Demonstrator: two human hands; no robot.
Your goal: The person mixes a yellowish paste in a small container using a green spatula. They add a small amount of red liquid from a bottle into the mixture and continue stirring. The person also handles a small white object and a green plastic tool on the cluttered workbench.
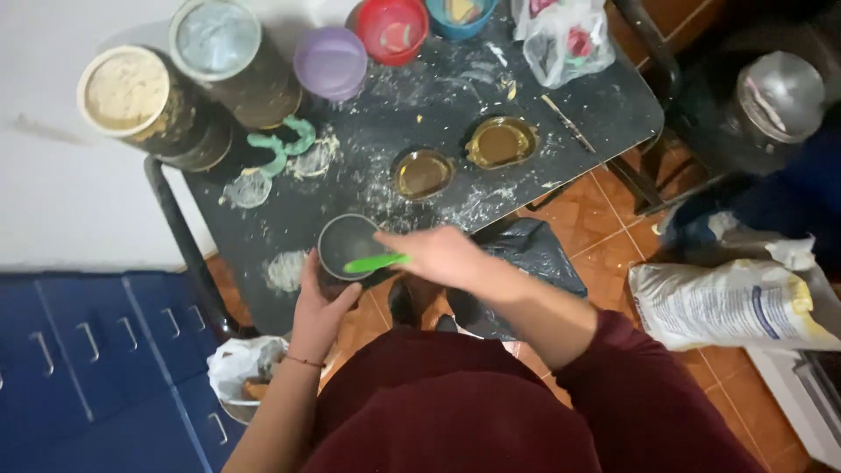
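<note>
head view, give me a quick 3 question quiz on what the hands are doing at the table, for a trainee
1. True or false: the right hand holds a green tool over the grey bowl.
2. Which hand steadies that bowl from the side?
A. left hand
B. right hand
C. neither
3. How many small dishes of brown liquid stand on the black table beyond the bowl?

Key: 1 true; 2 A; 3 two.

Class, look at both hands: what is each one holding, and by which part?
The left hand grips the small round tin by its side wall. The right hand holds the green spatula by its handle end.
</note>
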